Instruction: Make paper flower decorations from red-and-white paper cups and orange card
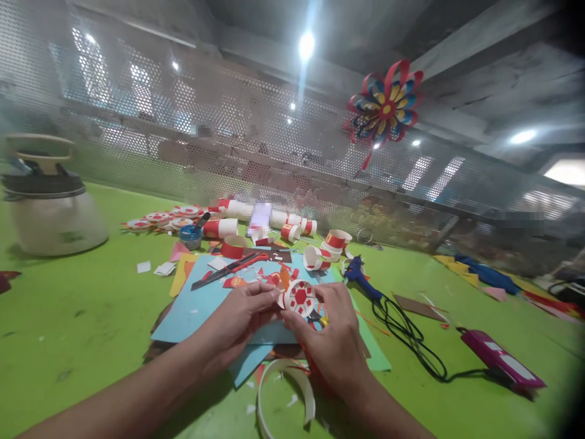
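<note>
A small white paper disc with red shapes in a ring pattern faces up between both hands. My left hand pinches a white paper edge at the disc's left side. Fingers of my right hand close round the disc's right and lower edge. Beneath them lie blue paper sheets, with red scraps and the yellow handle of a tool close by. A curled white paper strip rests in front of the hands.
Left of centre are a cutter knife, a blue jar and decorated discs. Red-and-white paper tubes stand behind. On the right, a blue glue gun has its cord running to a purple power strip. A large container stands far left.
</note>
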`<state>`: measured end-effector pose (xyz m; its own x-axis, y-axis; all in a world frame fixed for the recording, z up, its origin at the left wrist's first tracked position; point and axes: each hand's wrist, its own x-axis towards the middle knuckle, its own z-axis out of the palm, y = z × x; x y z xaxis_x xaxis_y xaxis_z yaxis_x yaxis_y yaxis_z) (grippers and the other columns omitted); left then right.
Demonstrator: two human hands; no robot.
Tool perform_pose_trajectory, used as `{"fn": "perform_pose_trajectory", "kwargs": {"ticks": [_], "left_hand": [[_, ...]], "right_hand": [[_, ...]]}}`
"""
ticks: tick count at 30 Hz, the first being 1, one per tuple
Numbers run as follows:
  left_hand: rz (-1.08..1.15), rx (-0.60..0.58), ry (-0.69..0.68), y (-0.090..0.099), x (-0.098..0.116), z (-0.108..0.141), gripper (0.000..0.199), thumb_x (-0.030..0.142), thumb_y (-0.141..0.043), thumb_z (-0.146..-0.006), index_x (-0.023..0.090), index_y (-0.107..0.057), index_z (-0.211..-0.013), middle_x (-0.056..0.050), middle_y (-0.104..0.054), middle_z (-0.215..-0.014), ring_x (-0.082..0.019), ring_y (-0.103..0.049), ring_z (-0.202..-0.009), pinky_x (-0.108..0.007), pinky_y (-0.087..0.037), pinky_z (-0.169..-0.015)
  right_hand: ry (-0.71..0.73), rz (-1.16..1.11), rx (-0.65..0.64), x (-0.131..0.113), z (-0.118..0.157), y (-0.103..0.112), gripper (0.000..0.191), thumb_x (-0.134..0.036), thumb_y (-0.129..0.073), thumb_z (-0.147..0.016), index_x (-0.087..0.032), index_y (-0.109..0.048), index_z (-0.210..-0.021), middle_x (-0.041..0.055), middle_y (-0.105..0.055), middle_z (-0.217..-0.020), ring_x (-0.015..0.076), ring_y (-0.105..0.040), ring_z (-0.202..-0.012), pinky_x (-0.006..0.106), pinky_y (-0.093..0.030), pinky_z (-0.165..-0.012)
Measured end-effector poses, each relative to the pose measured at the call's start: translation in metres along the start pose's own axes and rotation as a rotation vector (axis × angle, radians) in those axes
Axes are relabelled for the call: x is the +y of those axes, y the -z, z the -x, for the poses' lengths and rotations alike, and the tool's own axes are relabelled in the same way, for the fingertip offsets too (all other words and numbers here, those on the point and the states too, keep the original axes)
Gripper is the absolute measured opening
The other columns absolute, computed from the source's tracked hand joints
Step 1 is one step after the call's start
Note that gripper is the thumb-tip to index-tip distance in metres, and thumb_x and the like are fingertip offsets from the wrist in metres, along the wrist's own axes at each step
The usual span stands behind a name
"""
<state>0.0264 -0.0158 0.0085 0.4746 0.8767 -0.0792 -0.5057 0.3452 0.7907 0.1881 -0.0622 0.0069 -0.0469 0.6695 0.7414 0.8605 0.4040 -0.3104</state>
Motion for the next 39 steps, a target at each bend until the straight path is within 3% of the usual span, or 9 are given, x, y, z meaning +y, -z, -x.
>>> {"fn": "perform_pose_trajectory", "kwargs": {"ticks": [8,14,21,27,31,34,39], "left_hand": [[0.023,0.001,-0.009,-0.004,0.0,0.002,0.013,0.016,-0.075,-0.067,0.012,-0.063,-0.065,-0.001,-0.063,-0.065,-0.011,-0.059,-0.061,-0.023,-0.048,-0.066],[-0.006,0.0,-0.016,-0.004,-0.002,0.004,0.013,0.019,-0.073,-0.068,0.013,-0.062,-0.066,-0.004,-0.066,-0.066,-0.017,-0.064,-0.066,-0.032,-0.05,-0.073],[-0.024,0.009,-0.039,-0.007,-0.002,0.005,0.012,0.017,-0.071,-0.067,0.014,-0.061,-0.063,-0.004,-0.067,-0.066,-0.017,-0.064,-0.066,-0.034,-0.05,-0.077],[-0.035,0.001,-0.021,-0.006,0.0,0.004,0.01,0.017,-0.071,-0.067,0.013,-0.063,-0.064,-0.004,-0.066,-0.063,-0.015,-0.062,-0.062,-0.028,-0.05,-0.068],[-0.034,-0.033,0.001,-0.004,-0.001,0.003,0.011,0.018,-0.071,-0.068,0.012,-0.064,-0.063,-0.005,-0.066,-0.064,-0.015,-0.062,-0.061,-0.029,-0.05,-0.07],[-0.019,-0.049,0.002,-0.004,-0.002,0.003,0.01,0.018,-0.07,-0.069,0.012,-0.064,-0.064,-0.005,-0.066,-0.065,-0.016,-0.063,-0.064,-0.03,-0.051,-0.071],[-0.034,-0.055,-0.002,-0.003,-0.003,0.003,0.01,0.017,-0.07,-0.069,0.011,-0.064,-0.064,-0.006,-0.066,-0.067,-0.015,-0.062,-0.064,-0.029,-0.051,-0.069]], "right_hand": [[-0.013,0.087,-0.028,0.005,0.001,-0.004,0.039,-0.05,-0.064,-0.079,-0.016,-0.053,-0.094,0.0066,-0.051,-0.086,0.0235,-0.049,-0.083,0.039,-0.045,-0.072],[-0.034,0.117,-0.047,0.004,-0.001,-0.004,0.036,-0.051,-0.062,-0.08,-0.017,-0.053,-0.087,0.0061,-0.05,-0.083,0.0228,-0.049,-0.079,0.037,-0.044,-0.068],[-0.041,0.103,-0.063,0.001,-0.004,-0.002,0.03,-0.046,-0.063,-0.082,-0.018,-0.052,-0.079,0.0036,-0.049,-0.079,0.0197,-0.049,-0.074,0.034,-0.041,-0.065],[-0.01,0.107,-0.042,0.001,-0.004,0.0,0.03,-0.046,-0.064,-0.08,-0.019,-0.052,-0.08,0.0035,-0.05,-0.079,0.0197,-0.049,-0.073,0.035,-0.043,-0.064],[-0.015,0.086,-0.017,-0.002,-0.005,0.006,0.038,-0.044,-0.067,-0.078,-0.019,-0.054,-0.102,0.0075,-0.052,-0.091,0.0242,-0.052,-0.083,0.04,-0.048,-0.069],[0.038,0.029,-0.106,-0.004,-0.009,0.011,0.052,-0.035,-0.062,-0.083,-0.024,-0.043,-0.129,0.0116,-0.048,-0.114,0.028,-0.051,-0.103,0.046,-0.048,-0.084],[0.104,-0.007,-0.302,0.001,-0.013,0.015,0.045,-0.026,-0.054,-0.088,-0.026,-0.043,-0.132,0.0109,-0.045,-0.121,0.0261,-0.049,-0.111,0.044,-0.045,-0.093]]}}
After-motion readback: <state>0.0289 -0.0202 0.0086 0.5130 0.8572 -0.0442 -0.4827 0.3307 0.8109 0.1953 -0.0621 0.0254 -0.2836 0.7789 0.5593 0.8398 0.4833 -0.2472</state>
